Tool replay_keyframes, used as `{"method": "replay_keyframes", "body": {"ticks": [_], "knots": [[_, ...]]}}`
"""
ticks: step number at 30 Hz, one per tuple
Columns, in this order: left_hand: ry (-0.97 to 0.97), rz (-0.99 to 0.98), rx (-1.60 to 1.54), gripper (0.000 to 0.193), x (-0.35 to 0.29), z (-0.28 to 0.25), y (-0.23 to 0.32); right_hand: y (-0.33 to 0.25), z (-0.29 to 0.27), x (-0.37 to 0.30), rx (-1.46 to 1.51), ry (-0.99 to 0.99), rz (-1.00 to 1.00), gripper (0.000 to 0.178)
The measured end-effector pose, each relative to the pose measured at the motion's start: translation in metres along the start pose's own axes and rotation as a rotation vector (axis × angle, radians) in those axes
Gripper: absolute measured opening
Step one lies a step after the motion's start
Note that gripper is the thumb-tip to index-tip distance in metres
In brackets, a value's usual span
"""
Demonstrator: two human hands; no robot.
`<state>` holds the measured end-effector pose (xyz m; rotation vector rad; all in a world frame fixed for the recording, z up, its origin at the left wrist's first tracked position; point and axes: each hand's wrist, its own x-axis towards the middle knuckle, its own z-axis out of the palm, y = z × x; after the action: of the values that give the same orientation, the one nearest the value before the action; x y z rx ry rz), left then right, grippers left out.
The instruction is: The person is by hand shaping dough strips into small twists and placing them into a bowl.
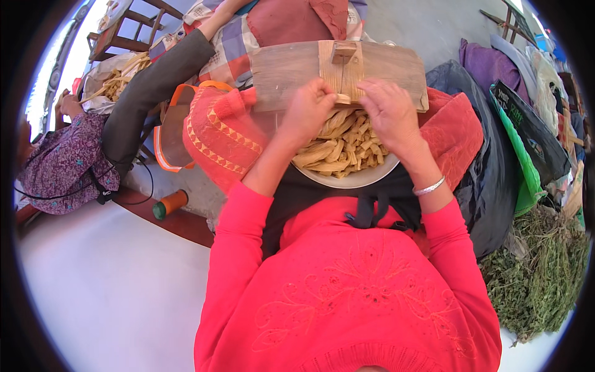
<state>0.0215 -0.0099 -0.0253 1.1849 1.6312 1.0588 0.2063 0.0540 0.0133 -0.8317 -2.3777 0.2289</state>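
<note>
My left hand [308, 110] is closed in a pinch at the near edge of a wooden board [394, 73], with one end of a short, pale yellow strip [342, 98] at its fingertips. Across from it, my right hand [392, 113] has its fingers bent together close to the board; what they hold, if anything, is hidden. A small wooden block [343, 52] stands upright on the board's middle plank. Below both hands, a white bowl [358, 184] on my lap is heaped with yellowish-brown dried strips [347, 149]. Red cloth [455, 127] lies to either side of the bowl.
At the left sits a person in a purple patterned garment [68, 161], beside a bag of similar strips [118, 80]. An orange spool [170, 203] lies nearby. On the right are a black plastic bag [489, 161] and a heap of dried green plants [539, 273].
</note>
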Motion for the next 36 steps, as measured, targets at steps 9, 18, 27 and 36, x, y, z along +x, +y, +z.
{"method": "replay_keyframes", "body": {"ticks": [9,18,27,36], "knots": [[-0.338,0.166,0.234,0.019,-0.071,-0.002,0.061,-0.012,-0.033,-0.008,0.297,-0.059,0.219,0.021],[-0.341,0.814,0.048,0.033,-0.113,-0.054,0.218,-0.096,-0.151,0.011,1.184,-0.281,-0.160,0.008],[-0.362,-0.181,-0.895,0.035,-0.053,0.035,0.078,-0.033,-0.022,-0.008,0.515,0.176,0.345,0.024],[0.117,0.514,0.595,0.023,-0.046,0.044,0.026,-0.003,0.000,-0.045,0.323,-0.097,0.395,0.015]]}}
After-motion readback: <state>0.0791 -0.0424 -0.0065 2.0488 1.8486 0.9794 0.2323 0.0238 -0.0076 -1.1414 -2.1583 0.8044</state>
